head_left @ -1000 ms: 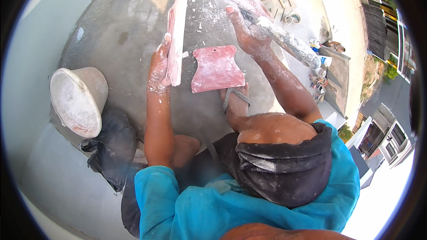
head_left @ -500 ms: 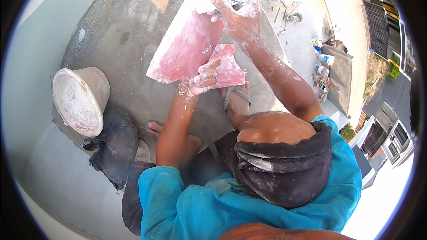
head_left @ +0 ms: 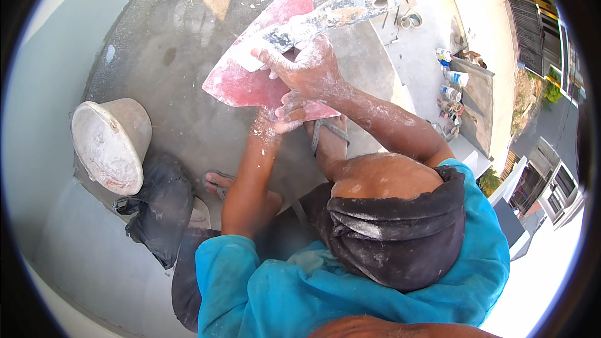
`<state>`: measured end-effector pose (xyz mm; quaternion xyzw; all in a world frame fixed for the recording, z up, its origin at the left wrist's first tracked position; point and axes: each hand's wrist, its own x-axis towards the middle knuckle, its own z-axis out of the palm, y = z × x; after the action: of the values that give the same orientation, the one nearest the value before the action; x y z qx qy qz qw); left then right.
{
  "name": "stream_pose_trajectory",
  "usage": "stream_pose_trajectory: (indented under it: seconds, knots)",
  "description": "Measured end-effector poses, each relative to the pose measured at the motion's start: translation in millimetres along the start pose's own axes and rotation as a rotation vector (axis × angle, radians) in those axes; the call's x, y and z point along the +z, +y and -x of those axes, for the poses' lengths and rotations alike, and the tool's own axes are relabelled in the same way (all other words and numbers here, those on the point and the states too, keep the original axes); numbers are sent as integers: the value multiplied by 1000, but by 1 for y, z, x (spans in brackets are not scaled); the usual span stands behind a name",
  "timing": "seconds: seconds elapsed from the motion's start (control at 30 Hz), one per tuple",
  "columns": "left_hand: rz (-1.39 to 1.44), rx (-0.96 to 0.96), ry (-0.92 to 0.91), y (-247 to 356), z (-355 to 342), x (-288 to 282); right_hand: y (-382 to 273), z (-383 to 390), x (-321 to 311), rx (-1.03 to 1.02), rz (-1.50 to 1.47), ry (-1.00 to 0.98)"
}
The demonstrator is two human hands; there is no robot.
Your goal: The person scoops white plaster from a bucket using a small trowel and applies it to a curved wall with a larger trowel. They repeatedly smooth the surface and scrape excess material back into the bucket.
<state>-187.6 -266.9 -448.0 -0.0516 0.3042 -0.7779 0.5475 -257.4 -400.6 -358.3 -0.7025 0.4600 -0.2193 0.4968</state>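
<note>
My left hand (head_left: 287, 116), smeared with white, holds the near part of a red plastic board (head_left: 235, 91) from below, its fingers curled over the edge. The board is thinly streaked with white. My right hand (head_left: 313, 72) grips a putty knife whose paint-speckled handle (head_left: 354, 9) points to the far right. Its pale blade (head_left: 247, 53) lies across the middle of the board, apparently touching it. My right fingers are close above the left ones. White powder coats both hands and wrists.
A whitish bucket (head_left: 138, 122) stands at the left by the pale wall (head_left: 47, 119), with a black plastic bag (head_left: 163, 200) near it. My sandalled foot (head_left: 328, 141) is on the grey concrete floor (head_left: 181, 87). Several paint containers (head_left: 452, 94) stand at the far right, beside a low slab.
My right hand has moved nearer and to the left, bringing the putty knife down across the board. The board's far part has shifted slightly. My left hand stays nearly in place.
</note>
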Motion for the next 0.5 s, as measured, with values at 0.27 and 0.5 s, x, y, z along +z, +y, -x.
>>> stream_pose_trajectory:
  seconds: [0.27, 0.5]
  knots:
    - [63, -277, -178, 4, 0, 16, 41, -32, -48, 429, -683, 160]
    - [-673, 663, 524, 5, 8, 27, 62, -29, -44, 489, -962, 214]
